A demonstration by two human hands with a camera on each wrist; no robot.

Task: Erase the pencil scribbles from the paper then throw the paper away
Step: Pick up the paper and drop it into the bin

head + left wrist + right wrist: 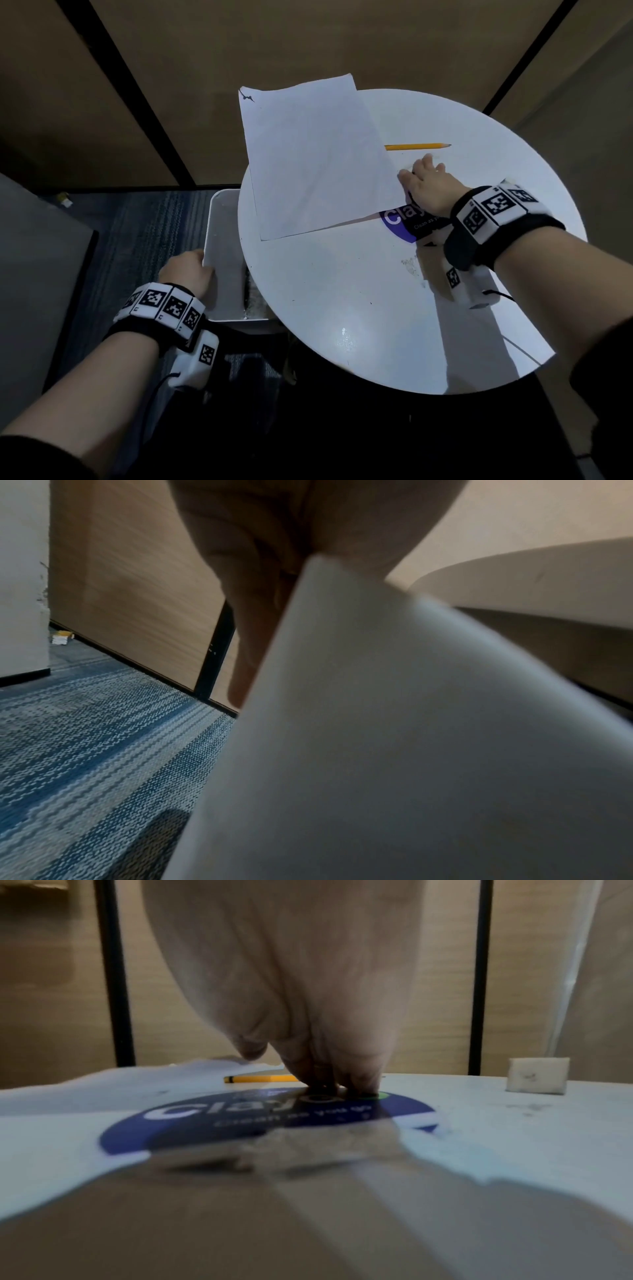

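— Where was the paper (315,157)?

— It lay on the round white table (376,308), its far left part jutting past the table's edge above the bin (224,260). A small dark mark sat at its far left corner.

— And the right hand (428,185)?

— Its fingertips were bunched downward on the table at the paper's right edge, by the blue sticker (274,1118). Whether they pinched the sheet, I could not tell.

— The left hand (188,274)?

— It gripped the near left corner of the white bin, fingers curled over the rim, down beside the table.

— Anything else?

— A yellow pencil (416,146) lay just beyond the right hand, its blunt end at the paper's edge. A white eraser (537,1075) stood further right, well apart from the fingers. Blue carpet (85,737) covered the floor.
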